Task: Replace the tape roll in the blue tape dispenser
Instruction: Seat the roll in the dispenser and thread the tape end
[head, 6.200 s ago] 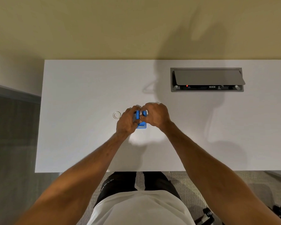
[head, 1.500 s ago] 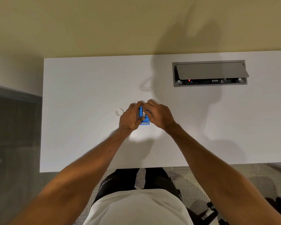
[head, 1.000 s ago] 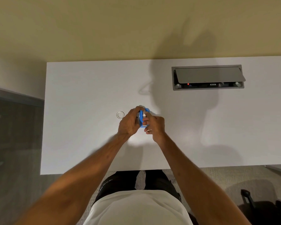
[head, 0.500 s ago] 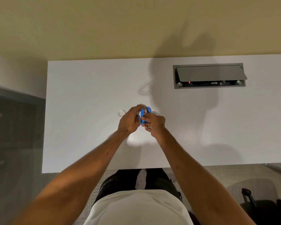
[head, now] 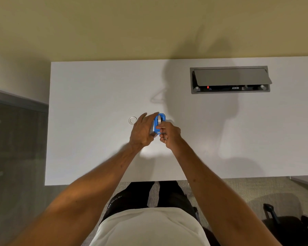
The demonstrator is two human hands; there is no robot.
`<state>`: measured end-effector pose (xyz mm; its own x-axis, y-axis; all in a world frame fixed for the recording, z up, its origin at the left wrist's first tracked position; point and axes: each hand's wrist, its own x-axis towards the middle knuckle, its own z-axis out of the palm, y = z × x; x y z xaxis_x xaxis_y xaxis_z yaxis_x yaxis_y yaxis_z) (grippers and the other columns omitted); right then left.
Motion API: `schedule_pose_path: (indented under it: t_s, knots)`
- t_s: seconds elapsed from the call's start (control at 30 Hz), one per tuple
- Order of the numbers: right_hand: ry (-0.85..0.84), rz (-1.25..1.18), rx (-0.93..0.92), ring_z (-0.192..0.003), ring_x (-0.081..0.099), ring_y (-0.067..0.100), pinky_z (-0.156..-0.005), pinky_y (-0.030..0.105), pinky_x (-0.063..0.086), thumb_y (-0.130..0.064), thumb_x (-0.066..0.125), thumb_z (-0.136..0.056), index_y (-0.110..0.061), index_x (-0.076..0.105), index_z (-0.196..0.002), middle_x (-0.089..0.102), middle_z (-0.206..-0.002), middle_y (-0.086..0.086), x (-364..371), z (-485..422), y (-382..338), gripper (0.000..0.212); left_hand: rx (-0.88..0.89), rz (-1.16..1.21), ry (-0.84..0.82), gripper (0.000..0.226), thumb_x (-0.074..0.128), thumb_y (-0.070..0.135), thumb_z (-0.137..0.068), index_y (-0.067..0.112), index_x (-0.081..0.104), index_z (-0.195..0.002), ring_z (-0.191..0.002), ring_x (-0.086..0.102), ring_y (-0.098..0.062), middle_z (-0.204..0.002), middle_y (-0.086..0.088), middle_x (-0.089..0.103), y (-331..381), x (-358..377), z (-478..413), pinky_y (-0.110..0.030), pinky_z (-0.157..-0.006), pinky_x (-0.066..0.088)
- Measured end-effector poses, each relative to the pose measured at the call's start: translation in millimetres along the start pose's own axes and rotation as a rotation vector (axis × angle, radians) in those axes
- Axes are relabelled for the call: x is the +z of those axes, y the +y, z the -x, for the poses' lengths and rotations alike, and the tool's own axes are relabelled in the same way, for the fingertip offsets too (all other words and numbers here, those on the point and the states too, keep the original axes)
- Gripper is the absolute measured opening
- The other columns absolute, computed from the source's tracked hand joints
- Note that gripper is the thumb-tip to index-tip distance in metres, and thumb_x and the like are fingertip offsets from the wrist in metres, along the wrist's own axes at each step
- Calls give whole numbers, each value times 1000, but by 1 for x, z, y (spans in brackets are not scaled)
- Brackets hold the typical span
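Note:
The blue tape dispenser (head: 159, 122) stands on the white desk (head: 96, 96), with a pale tape roll (head: 159, 119) seated between its blue sides. My left hand (head: 142, 132) lies against its left side, fingers stretched out and loosened. My right hand (head: 169, 134) pinches the near end of the dispenser with thumb and forefinger; what lies between the fingertips is too small to tell. A second, clear ring-shaped tape roll (head: 132, 120) lies flat on the desk just left of my left hand.
A grey cable hatch (head: 229, 79) with its lid tipped up sits in the desk at the far right. The desk's left edge borders a dark glass panel (head: 16, 139). A wall runs behind the desk. My legs and chair parts show below the near edge.
My left hand has loosened its fingers from the dispenser's side. My right hand has slid toward the dispenser's near end, so the roll inside shows.

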<state>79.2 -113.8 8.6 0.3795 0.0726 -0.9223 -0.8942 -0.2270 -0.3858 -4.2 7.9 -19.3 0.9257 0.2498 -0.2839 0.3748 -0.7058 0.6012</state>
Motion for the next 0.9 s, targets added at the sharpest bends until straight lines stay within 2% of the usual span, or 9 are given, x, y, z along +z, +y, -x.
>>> schedule_pose_path:
  t_s: [0.1,0.17,0.3,0.43,0.6,0.73,0.9]
  knots:
    - [5,11,-17,-43,44,11,-44,20,43,-14,75,-78,-3,68,-95,53,-65,4,-1,-1,7,22,45,-102,68,86,90,33,-80,15,51,-154,-130,62,-34,-139,-8,68,-2,1,2,-50,-124,37]
    - [31,6,-25,-43,42,12,-42,20,41,-13,75,-77,-4,69,-91,52,-63,3,-2,1,10,18,37,-164,74,85,84,47,-84,19,48,-156,-134,59,-36,-140,-8,67,-7,2,3,-53,-122,41]
    - [62,-25,-53,-43,39,11,-42,22,37,-12,75,-74,-3,75,-95,54,-63,3,-3,4,21,23,-27,-217,32,88,74,65,-88,25,43,-160,-148,47,-41,-147,-7,61,-5,3,5,-56,-115,46]
    - [84,-31,-122,-46,40,10,-44,24,37,-18,77,-78,-9,76,-101,57,-69,4,-8,9,35,24,-63,-198,19,95,48,84,-88,25,40,-161,-149,46,-41,-152,-8,59,-1,5,7,-58,-115,45]
    - [106,8,-192,-47,42,10,-45,23,37,-26,79,-82,-12,78,-98,62,-68,4,-13,9,47,21,-70,-190,7,98,37,87,-87,23,37,-162,-150,45,-42,-156,-11,55,-2,7,8,-60,-118,41]
    - [118,84,-235,-50,46,11,-50,26,38,-29,80,-83,-14,79,-92,65,-65,2,-19,7,51,18,-74,-213,-6,90,69,62,-91,24,34,-164,-151,42,-41,-159,-11,52,-6,10,9,-60,-119,42]
    - [125,91,-226,-47,47,7,-52,26,37,-30,80,-86,-13,79,-92,69,-68,1,-23,3,58,18,-69,-205,-2,88,63,67,-92,24,35,-164,-150,44,-42,-158,-12,53,-6,9,9,-59,-117,41]
